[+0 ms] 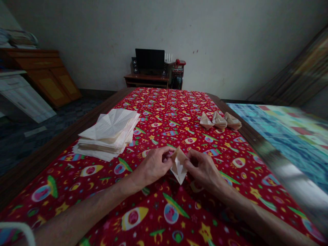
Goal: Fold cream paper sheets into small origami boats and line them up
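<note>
We see the left hand (156, 161) and right hand (205, 167) pinching folded paper (179, 166); a paper stack (107, 133) lies near the desk's (116, 97) left edge, folded pieces (219, 120) near its right.

- Dim all over, gray on the wall (217, 41), darker on the floor (74, 116) past the table's (64, 136) left edge.
- Shiny white past the right edge.
- Dark and shadowy on the red cloth (169, 130) under the left hand (156, 165) and right hand (205, 167).
- Stretched and leaning at the sides, like the wooden cabinet (50, 80).
- Blurry at the curtain (289, 78).
</note>
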A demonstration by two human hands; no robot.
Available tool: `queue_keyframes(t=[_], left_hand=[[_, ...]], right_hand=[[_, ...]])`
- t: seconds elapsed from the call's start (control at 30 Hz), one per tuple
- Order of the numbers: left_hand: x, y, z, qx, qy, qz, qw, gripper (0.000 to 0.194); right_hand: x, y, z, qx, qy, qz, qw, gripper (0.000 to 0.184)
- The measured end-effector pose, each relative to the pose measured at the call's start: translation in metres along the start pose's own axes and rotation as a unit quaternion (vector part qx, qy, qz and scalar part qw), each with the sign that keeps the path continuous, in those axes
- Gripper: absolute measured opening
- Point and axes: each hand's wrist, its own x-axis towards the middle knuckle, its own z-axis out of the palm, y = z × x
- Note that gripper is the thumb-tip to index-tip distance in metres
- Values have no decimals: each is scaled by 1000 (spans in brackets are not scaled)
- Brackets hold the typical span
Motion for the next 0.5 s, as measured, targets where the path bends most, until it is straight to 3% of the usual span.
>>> queue_keyframes(t=[0.13, 0.27, 0.5], left_hand=[[-1, 0, 1, -114, -63, -33, 991, 27], [-6, 8, -1, -247, -105, -75, 960, 26], [-14, 14, -7, -440, -171, -120, 873, 24]], right_hand=[[1, 4, 2, 48, -17, 20, 998, 11], [2, 12, 7, 114, -34, 28, 993, 9], [1, 6, 6, 146, -43, 59, 987, 17]])
